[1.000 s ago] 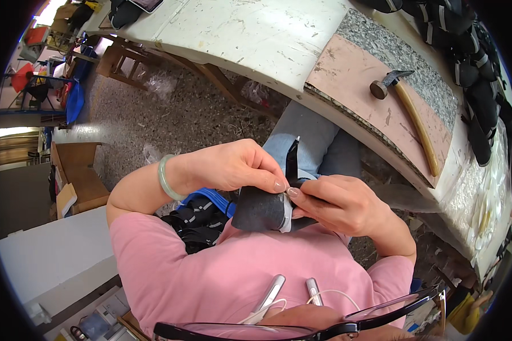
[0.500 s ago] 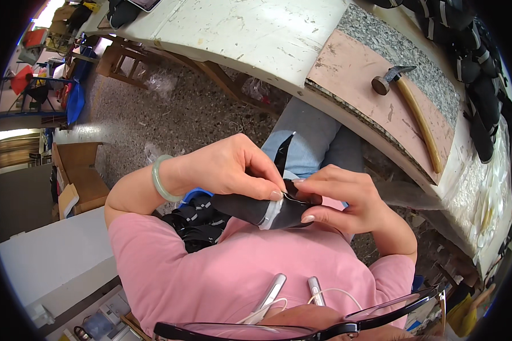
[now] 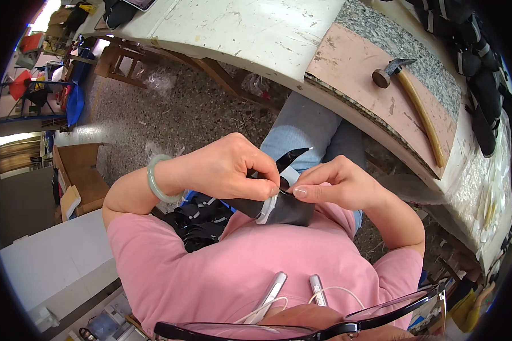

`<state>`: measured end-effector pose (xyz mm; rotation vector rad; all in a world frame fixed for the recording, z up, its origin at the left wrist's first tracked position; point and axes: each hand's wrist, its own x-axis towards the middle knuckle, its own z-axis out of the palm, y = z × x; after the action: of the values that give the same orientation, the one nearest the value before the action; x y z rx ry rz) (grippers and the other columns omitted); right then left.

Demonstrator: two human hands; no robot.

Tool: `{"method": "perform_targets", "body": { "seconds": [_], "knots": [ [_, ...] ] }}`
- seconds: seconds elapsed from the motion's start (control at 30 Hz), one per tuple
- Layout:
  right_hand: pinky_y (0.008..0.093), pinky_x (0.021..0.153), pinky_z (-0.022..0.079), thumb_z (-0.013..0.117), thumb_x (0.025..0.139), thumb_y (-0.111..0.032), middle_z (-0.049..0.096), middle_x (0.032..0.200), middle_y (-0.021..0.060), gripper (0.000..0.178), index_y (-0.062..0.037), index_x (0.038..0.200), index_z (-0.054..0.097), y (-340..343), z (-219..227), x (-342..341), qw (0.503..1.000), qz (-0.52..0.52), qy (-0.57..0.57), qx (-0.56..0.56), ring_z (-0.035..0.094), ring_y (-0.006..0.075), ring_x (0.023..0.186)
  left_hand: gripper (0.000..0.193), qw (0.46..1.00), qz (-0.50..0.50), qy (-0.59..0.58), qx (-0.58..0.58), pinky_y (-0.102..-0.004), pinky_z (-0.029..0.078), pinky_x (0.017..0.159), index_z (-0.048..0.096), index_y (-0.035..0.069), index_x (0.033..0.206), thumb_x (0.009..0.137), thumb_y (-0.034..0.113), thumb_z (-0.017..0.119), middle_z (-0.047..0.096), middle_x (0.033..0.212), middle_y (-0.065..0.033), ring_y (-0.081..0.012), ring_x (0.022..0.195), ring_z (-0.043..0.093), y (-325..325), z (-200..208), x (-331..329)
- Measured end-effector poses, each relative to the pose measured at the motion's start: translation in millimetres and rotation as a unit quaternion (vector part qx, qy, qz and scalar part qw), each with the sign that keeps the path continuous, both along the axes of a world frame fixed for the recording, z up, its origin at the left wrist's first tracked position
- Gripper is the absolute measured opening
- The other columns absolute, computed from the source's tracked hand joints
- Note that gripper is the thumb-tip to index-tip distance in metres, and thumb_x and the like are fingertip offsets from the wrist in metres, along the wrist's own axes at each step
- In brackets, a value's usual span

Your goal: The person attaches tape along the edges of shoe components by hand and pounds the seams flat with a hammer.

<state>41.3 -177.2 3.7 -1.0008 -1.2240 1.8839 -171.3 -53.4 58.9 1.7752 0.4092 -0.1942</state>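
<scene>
In front of my chest is a black, smooth, leather-like piece (image 3: 293, 211) with a white band (image 3: 265, 211) across it; its exact kind I cannot tell. My left hand (image 3: 236, 170), with a pale green bangle on the wrist, pinches its upper edge beside the band. Close by, thumb and forefinger of my right hand (image 3: 338, 184) are pressed together on the same edge. A narrow black strap (image 3: 293, 159) with a pale tip sticks up behind the fingers. What lies between the fingertips is mostly hidden.
A hammer (image 3: 418, 111) lies on a pinkish board (image 3: 364, 74) over a speckled stone slab (image 3: 404, 51) on the white table (image 3: 239, 34). Black pieces with pale stripes (image 3: 483, 96) are heaped at right beside clear plastic (image 3: 489, 199). More black pieces (image 3: 196, 227) lie by my left elbow.
My right hand has shifted from spreading along the piece to a pinch at its upper edge. The black strap has tipped over to the right.
</scene>
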Motion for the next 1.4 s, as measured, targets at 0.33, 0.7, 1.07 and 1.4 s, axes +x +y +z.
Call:
{"method": "perform_targets", "body": {
  "seconds": [0.33,0.7,1.07,1.4],
  "knots": [
    [0.0256,0.081,0.05,0.072,0.085,-0.011,0.072,0.095,0.0094,0.021,0.0025,0.102,0.072,7.0,0.1,-6.8,0.984,-0.002,0.059,-0.17,0.063,0.0102,0.088,0.009,1.0,-0.025,-0.003,0.009,-0.0285,0.046,0.056,0.069,0.0,0.081,0.078,0.007,0.064,0.065,0.069,-0.0076,-0.0151,0.062,0.06,1.6,-5.3,-0.7],
    [0.0241,0.076,0.049,0.072,0.084,-0.011,0.071,0.088,0.0055,0.016,0.0002,0.095,0.074,0.8,3.7,-10.8,0.986,-0.018,0.025,-0.166,0.062,0.009,0.083,0.014,0.999,-0.022,0.016,-0.04,-0.0282,0.047,0.059,0.067,0.0,0.079,0.077,0.01,0.057,0.063,0.068,-0.0087,-0.0141,0.061,0.058,-0.6,-7.4,4.4],
    [0.0231,0.067,0.044,0.066,0.089,-0.013,0.066,0.086,0.0,0.013,-0.0009,0.09,0.07,-8.6,-2.7,-12.0,1.0,-0.008,0.011,-0.004,0.055,0.0042,0.077,0.011,0.974,-0.021,0.058,-0.22,-0.0229,0.042,0.058,0.066,-0.001,0.091,0.087,0.01,0.065,0.062,0.074,0.0004,-0.0047,0.066,0.051,0.5,-16.6,4.3],
    [0.0253,0.081,0.049,0.067,0.09,-0.015,0.071,0.096,0.0071,0.022,0.0035,0.102,0.071,0.4,-6.4,4.3,0.977,0.012,0.121,-0.176,0.063,0.0107,0.089,0.011,0.97,-0.043,0.049,-0.236,-0.0218,0.044,0.067,0.065,0.001,0.092,0.09,0.012,0.063,0.062,0.08,0.0021,-0.0046,0.074,0.053,4.6,-18.6,0.7]
  ]
}}
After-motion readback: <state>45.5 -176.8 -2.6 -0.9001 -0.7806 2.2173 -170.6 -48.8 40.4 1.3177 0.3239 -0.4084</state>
